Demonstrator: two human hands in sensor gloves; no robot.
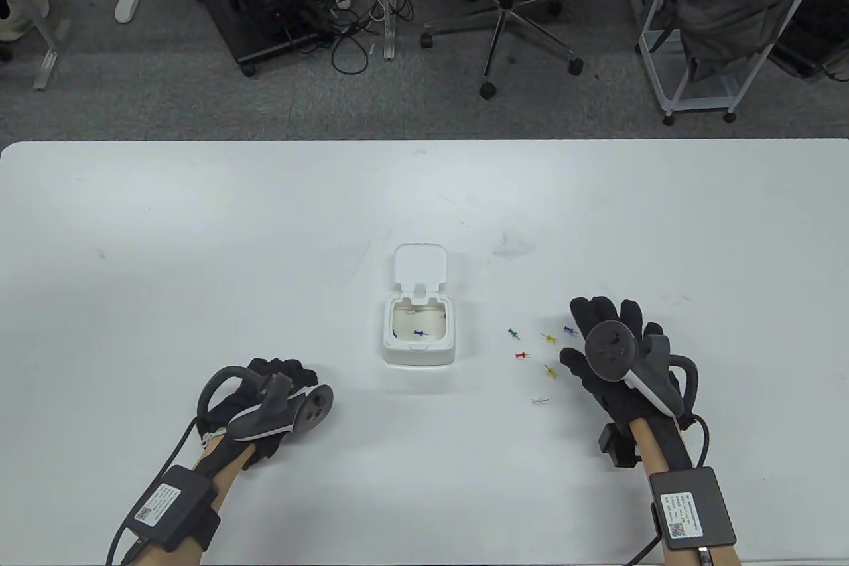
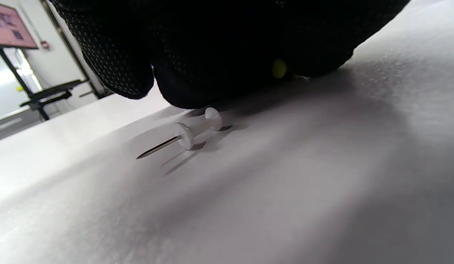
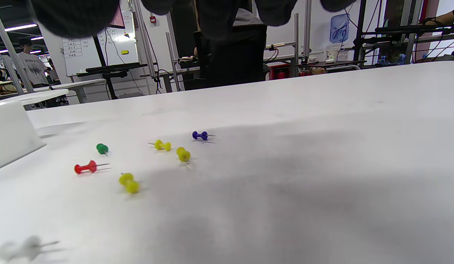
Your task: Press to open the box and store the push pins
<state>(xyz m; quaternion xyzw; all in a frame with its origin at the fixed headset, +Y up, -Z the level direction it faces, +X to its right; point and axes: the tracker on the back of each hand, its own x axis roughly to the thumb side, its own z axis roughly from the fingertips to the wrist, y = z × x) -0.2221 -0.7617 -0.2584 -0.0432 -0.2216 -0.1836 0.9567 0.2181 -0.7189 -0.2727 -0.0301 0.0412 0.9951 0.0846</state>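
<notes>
At the near edge of the white table (image 1: 199,227), the black-gloved left hand (image 1: 278,393) rests on the tabletop; whether its fingers pinch anything I cannot tell. The black-gloved right hand (image 1: 610,353) hovers with fingers spread and holds nothing, just beside the scattered coloured plastic push pins (image 1: 522,355). Farther in, the small white plastic box (image 1: 419,357) stands with its lid up and one blue pin (image 1: 418,332) inside. Thick gloves could fumble or flick the tiny pins, and a nudge might slide the light box.
</notes>
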